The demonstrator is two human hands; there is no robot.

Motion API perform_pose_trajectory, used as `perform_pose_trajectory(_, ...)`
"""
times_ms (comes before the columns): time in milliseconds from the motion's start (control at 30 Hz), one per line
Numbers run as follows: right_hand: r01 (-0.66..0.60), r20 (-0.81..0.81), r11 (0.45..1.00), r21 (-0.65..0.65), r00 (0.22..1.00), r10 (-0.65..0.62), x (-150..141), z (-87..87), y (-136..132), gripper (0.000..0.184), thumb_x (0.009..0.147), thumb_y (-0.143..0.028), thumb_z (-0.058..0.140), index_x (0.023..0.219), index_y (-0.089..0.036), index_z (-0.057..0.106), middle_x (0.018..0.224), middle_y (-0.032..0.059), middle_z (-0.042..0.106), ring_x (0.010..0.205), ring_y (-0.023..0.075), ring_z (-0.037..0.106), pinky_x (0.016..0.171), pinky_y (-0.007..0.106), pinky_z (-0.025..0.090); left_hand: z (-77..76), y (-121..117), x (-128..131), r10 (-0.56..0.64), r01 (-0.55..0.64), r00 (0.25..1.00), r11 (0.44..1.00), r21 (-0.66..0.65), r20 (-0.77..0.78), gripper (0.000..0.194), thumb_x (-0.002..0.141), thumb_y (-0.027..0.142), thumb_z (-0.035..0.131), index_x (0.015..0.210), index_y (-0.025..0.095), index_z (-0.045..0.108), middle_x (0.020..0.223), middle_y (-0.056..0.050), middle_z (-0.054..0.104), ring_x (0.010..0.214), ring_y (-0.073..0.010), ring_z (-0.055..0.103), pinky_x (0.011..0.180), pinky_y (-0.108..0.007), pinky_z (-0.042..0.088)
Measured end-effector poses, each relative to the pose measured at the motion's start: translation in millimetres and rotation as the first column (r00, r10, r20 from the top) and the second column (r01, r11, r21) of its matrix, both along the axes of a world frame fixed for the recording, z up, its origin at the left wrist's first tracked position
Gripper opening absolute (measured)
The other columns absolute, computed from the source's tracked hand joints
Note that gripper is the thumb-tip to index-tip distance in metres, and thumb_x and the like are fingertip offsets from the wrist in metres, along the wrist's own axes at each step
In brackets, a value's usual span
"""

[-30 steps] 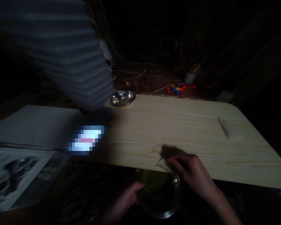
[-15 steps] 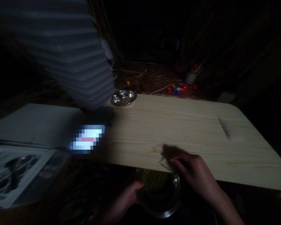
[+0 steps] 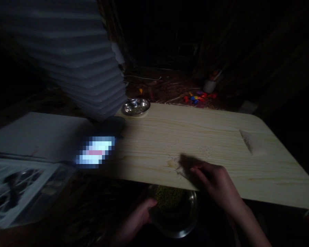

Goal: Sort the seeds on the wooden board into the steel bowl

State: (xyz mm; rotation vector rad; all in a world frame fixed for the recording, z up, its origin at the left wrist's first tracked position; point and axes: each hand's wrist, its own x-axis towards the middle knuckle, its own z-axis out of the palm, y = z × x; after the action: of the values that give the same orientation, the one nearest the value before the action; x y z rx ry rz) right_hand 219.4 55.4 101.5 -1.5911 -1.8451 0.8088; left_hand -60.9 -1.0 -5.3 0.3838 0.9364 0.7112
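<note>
My left hand [image 3: 141, 212] grips the left rim of a metal bowl [image 3: 181, 233], held just under the near edge of the wooden table [image 3: 221, 137]. Small green beans [image 3: 167, 197] lie heaped in the bowl's far side. Above the tabletop, my right hand [image 3: 213, 178] has its thumb and fingers pinched together on a thin, pale, see-through piece [image 3: 183, 172], whose kind I cannot make out in the dark. Its edge is low over the wood, next to scattered pale grains [image 3: 173, 157]. More pale grains [image 3: 204, 150] lie farther right.
A second metal bowl [image 3: 136, 107] with some contents stands at the far left corner. A lit screen [image 3: 96, 152] is beside the table. A pale wedge-shaped piece [image 3: 251, 142] lies at right. Colourful toys [image 3: 199, 97] are on the floor beyond. A white crate [image 3: 41, 192] stands left.
My right hand has moved slightly right and away from the near edge, carrying the thin pale piece farther onto the table. My left hand and the bowl have barely shifted.
</note>
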Motion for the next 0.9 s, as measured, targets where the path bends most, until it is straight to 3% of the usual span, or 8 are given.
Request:
perform_pose_trajectory(233, -0.046, 0.006, 0.999, -0.011, 0.999, 0.046, -5, 1.9, 3, 0.026, 0.097, -0.036, 0.055, 0.093, -0.023, 0.077, 0.089, 0.005, 0.081, 0.078, 0.0257, 0.076, 0.069, 0.04, 0.055, 3.9, 0, 2, -0.009, 0.009, 1.0, 1.0, -0.024, -0.003, 0.021, 0.084, 0.032, 0.074, 0.098, 0.017, 0.079, 0.093, -0.01, 0.081, 0.093, -0.0292, 0.074, 0.086, -0.039, 0.058)
perform_pose_trajectory(500, -0.066, -0.018, 0.998, -0.018, 0.998, 0.066, -5, 4.3, -5, 0.024, 0.096, -0.036, 0.057, 0.092, -0.025, 0.078, 0.089, 0.0044, 0.081, 0.078, 0.0254, 0.076, 0.069, 0.039, 0.057, -15.6, -4, -4, 0.012, -0.011, 1.0, 1.0, -0.019, 0.014, 0.015, 0.087, 0.029, 0.071, 0.096, 0.02, 0.079, 0.089, -0.008, 0.08, 0.095, -0.0293, 0.074, 0.086, -0.039, 0.057)
perform_pose_trajectory(733, -0.023, 0.041, 1.0, -0.02, 0.999, 0.023, 5, -2.0, -4, 0.029, 0.097, -0.04, 0.055, 0.098, -0.023, 0.078, 0.094, 0.0064, 0.081, 0.083, 0.0272, 0.077, 0.071, 0.038, 0.056, 1.6, 1, 2, 0.014, -0.013, 0.999, 1.0, -0.022, 0.032, 0.023, 0.084, 0.029, 0.073, 0.103, 0.016, 0.078, 0.096, -0.011, 0.081, 0.098, -0.0307, 0.074, 0.086, -0.039, 0.058)
perform_pose_trajectory(900, -0.012, 0.038, 1.0, -0.025, 0.999, 0.013, 2, -1.5, -1, 0.029, 0.098, -0.04, 0.055, 0.099, -0.023, 0.078, 0.095, 0.0064, 0.081, 0.084, 0.0274, 0.077, 0.073, 0.038, 0.056, 8.5, 3, 4, 0.0, 0.0, 0.998, 1.0, -0.008, 0.064, 0.028, 0.086, 0.027, 0.07, 0.111, 0.016, 0.076, 0.102, -0.012, 0.081, 0.106, -0.033, 0.073, 0.095, -0.045, 0.056)
